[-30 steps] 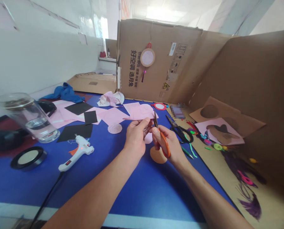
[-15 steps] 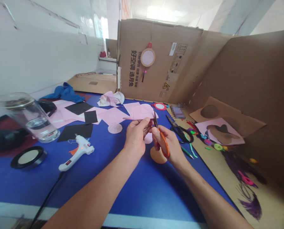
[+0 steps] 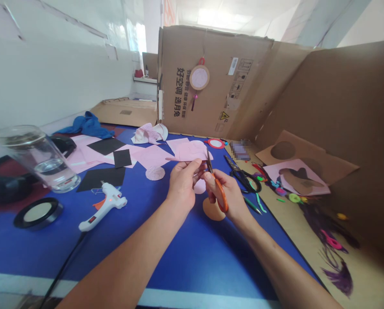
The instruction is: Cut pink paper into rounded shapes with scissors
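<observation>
A tan disc [image 3: 213, 211] lies below the right hand [image 3: 227, 189], which curls closed around the scissors [image 3: 222, 195]; whether they are parted is unclear. The left hand [image 3: 183, 182] pinches the pink paper [image 3: 193, 152], which extends just beyond it. Smooth cutting calls for a firm pinch, turning the paper rather than the scissors.

Shiny white wall [image 3: 66, 56] on the left, blue tabletop [image 3: 195, 253] below, tall cardboard panels [image 3: 256, 98] boxing in the back and right — plus a bright ceiling light [image 3: 224, 16] up top, kinda washed out.
</observation>
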`<action>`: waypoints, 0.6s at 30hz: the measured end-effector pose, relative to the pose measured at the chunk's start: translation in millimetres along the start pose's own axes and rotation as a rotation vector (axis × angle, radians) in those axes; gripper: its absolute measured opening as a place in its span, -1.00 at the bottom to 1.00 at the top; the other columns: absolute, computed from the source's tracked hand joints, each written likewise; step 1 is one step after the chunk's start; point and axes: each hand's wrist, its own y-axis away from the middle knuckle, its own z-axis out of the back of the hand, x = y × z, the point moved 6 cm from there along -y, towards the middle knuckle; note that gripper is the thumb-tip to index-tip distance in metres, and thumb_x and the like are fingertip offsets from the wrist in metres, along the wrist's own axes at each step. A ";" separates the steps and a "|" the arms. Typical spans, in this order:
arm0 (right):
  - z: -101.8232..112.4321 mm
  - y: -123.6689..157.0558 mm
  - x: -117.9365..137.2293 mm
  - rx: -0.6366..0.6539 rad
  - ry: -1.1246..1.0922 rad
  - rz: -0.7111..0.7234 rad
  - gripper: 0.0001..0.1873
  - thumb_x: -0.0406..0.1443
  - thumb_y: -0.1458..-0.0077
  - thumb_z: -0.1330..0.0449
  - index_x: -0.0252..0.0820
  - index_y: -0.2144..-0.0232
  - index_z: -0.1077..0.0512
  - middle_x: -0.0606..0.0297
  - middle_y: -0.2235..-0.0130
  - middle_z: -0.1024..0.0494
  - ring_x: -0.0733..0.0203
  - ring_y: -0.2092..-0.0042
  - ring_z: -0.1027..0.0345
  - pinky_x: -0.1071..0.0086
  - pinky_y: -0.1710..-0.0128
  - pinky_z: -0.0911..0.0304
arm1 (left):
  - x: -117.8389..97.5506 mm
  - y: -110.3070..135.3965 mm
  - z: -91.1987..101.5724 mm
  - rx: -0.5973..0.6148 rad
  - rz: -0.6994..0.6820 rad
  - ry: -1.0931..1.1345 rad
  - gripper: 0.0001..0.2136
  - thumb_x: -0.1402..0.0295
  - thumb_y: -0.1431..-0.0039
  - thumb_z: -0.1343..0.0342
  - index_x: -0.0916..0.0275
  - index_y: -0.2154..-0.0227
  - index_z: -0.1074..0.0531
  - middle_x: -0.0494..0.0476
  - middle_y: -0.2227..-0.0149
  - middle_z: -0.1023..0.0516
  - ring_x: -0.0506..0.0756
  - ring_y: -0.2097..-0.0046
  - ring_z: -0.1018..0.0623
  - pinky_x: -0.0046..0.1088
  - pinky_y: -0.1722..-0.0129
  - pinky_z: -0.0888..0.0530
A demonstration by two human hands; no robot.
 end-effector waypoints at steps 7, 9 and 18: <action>-0.3 0.4 2.0 0.005 0.025 -0.009 -0.42 0.24 -0.14 -0.32 -0.11 0.46 -0.39 0.43 0.56 -0.35 0.27 0.56 -0.20 0.44 0.62 -0.17 | 1.3 -2.2 0.8 0.046 0.000 -0.063 -0.81 0.37 0.10 -0.46 0.30 0.42 -0.60 0.15 0.37 -0.66 0.05 0.36 -0.60 -0.44 0.32 -0.49; -0.6 1.0 2.9 0.015 0.043 -0.002 -0.44 0.23 -0.15 -0.33 -0.11 0.43 -0.41 0.43 0.57 -0.36 0.27 0.56 -0.21 0.44 0.61 -0.16 | 1.2 -1.8 0.6 0.057 0.002 -0.080 -0.81 0.36 0.11 -0.45 0.30 0.42 -0.61 0.14 0.39 -0.65 0.04 0.37 -0.59 -0.45 0.33 -0.48; -2.8 2.5 5.0 0.029 0.052 0.000 -0.43 0.24 -0.15 -0.31 -0.13 0.38 -0.45 0.45 0.57 -0.36 0.26 0.57 -0.22 0.41 0.59 -0.17 | 1.7 0.8 0.0 0.051 0.021 -0.102 -0.83 0.34 0.12 -0.44 0.28 0.44 -0.62 0.10 0.44 -0.63 0.01 0.42 -0.54 -0.48 0.37 -0.42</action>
